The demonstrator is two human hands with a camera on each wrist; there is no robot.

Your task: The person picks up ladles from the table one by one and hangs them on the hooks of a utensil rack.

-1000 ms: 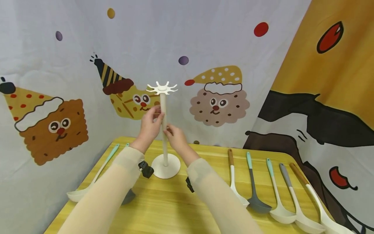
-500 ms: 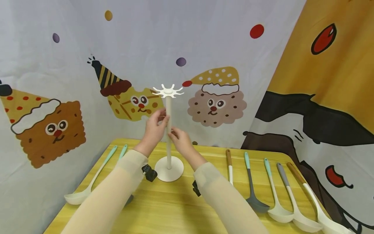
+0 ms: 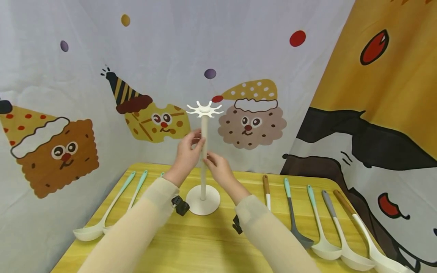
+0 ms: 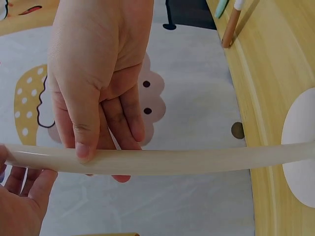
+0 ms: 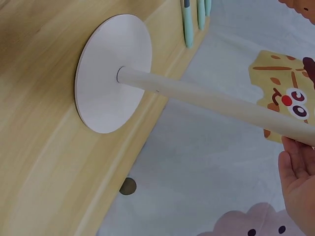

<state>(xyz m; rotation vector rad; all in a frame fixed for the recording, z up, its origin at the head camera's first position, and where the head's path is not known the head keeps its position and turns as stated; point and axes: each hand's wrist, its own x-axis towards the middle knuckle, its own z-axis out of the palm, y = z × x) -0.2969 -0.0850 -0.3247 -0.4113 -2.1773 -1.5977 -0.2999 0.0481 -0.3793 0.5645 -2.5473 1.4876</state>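
Note:
A white utensil stand (image 3: 204,167) rises from its round base (image 3: 203,201) on the table, with a ring of curved hooks (image 3: 205,110) at the top. Nothing hangs on the hooks. My left hand (image 3: 189,151) pinches the upper half of the pole, thumb in front and other fingers behind. Just below, from the other side, my right hand (image 3: 221,167) grips the same pole (image 4: 197,160). In the left wrist view the right hand (image 4: 101,73) has its thumb on the pole and its fingers passing behind. Part of the right hand (image 5: 300,182) shows in the right wrist view.
Left of the stand lie ladles, including two mint-handled ones (image 3: 117,193) (image 3: 139,185), partly behind my left sleeve. Several ladles lie on the right: a brown-handled one (image 3: 266,185), a dark one (image 3: 294,216) and pale ones (image 3: 326,246). A printed cloth (image 3: 164,45) hangs behind the table (image 3: 201,250).
The stand has shifted right and slightly nearer over the table, with both hands staying on its pole. More of the left-side ladles shows. The head view has turned slightly.

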